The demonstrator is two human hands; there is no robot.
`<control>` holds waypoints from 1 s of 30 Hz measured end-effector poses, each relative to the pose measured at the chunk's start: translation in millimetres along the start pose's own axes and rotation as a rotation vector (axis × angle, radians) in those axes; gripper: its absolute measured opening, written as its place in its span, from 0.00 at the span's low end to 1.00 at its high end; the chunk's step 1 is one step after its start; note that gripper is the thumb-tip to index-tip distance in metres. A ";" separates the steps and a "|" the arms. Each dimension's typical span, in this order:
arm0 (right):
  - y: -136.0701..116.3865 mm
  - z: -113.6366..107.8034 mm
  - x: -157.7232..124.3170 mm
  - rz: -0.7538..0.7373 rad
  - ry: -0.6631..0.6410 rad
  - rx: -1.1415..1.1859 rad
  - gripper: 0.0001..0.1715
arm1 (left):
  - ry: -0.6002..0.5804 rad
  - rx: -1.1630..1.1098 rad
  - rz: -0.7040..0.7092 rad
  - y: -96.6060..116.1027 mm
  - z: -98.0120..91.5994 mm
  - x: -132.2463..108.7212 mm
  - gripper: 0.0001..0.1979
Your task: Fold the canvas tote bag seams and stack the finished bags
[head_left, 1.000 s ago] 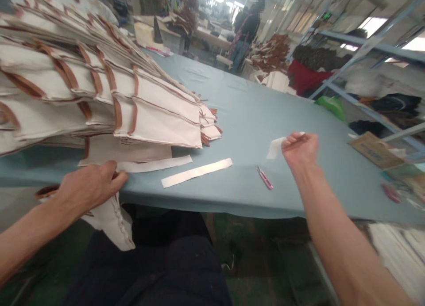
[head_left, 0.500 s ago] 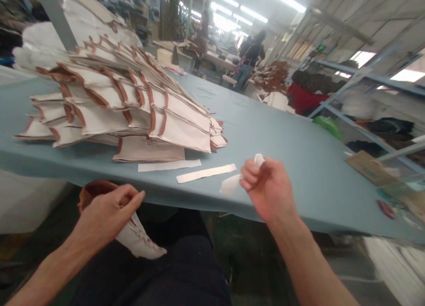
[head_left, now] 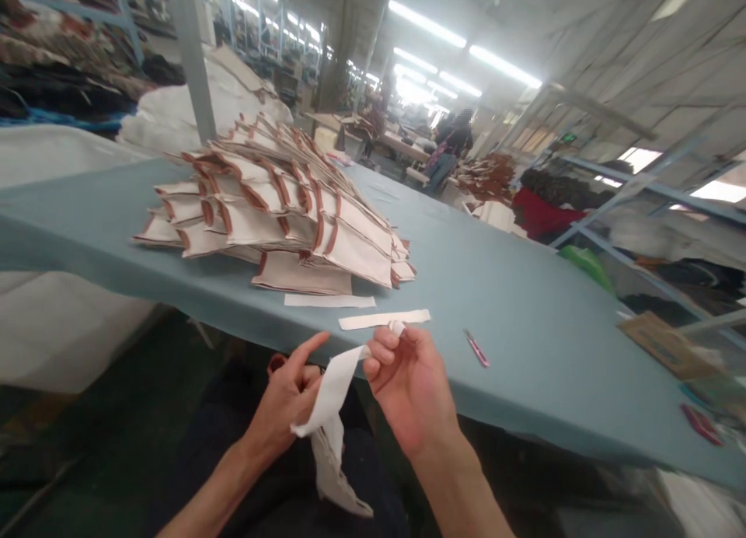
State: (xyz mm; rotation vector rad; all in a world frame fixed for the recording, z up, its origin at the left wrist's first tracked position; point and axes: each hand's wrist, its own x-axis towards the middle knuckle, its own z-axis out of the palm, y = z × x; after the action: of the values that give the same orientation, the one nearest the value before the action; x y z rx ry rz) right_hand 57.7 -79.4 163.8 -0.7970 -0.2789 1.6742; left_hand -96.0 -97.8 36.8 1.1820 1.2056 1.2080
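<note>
My right hand (head_left: 411, 386) pinches a white strip (head_left: 336, 386), which curls down leftward in front of the fingers of my left hand (head_left: 288, 398). Closed over my lap, the left hand has its index finger stretched out and grips a white fabric piece with brown trim (head_left: 335, 476). Part of that piece hangs below the hand; the rest is hidden by the hand and strip. Just beyond both hands, a cream strip (head_left: 378, 320) and a second white strip (head_left: 329, 301) lie flat on the blue-covered table (head_left: 524, 328).
A tall pile of white fabric pieces with brown edges (head_left: 285, 211) stands on the table. To the right lie a small pink cutter (head_left: 476, 348), a cardboard piece (head_left: 664, 344) and a red tool (head_left: 701, 425). A person (head_left: 448, 149) stands in the background near racks.
My right hand has moved left and down with the strip, close to my left hand. The left hand has shifted right and its index finger has stretched out. The pink cutter is now visible.
</note>
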 end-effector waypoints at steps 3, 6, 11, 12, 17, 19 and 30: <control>13.2 -26.5 7.9 0.052 0.100 0.004 0.18 | -0.079 -0.005 0.025 8.5 0.3 -14.5 0.47; 25.6 -47.5 12.0 0.075 0.132 0.018 0.18 | -0.099 0.012 0.110 22.3 4.0 -26.0 0.38; 37.6 -65.4 8.9 0.089 0.073 0.004 0.21 | -0.048 -0.001 0.140 38.1 4.4 -30.7 0.11; 39.9 -67.5 7.1 0.101 0.071 0.012 0.22 | -0.026 -0.012 0.113 38.6 4.1 -31.6 0.11; 59.7 -85.7 -7.9 0.172 0.066 0.058 0.34 | 0.090 -0.055 -0.061 37.6 2.9 -38.3 0.16; 66.6 -101.6 -15.4 0.187 0.067 0.007 0.36 | 0.110 -0.058 -0.119 39.4 2.1 -42.6 0.17; 22.2 -104.7 -26.7 -0.184 -0.256 -0.933 0.13 | 0.071 -0.127 -0.428 68.0 5.8 -68.8 0.19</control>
State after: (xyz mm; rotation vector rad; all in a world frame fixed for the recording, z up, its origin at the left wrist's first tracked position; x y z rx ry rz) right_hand 108.8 -134.8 83.2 -1.1741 -1.3333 1.4314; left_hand -91.3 -165.4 106.0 0.7425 1.3314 0.9903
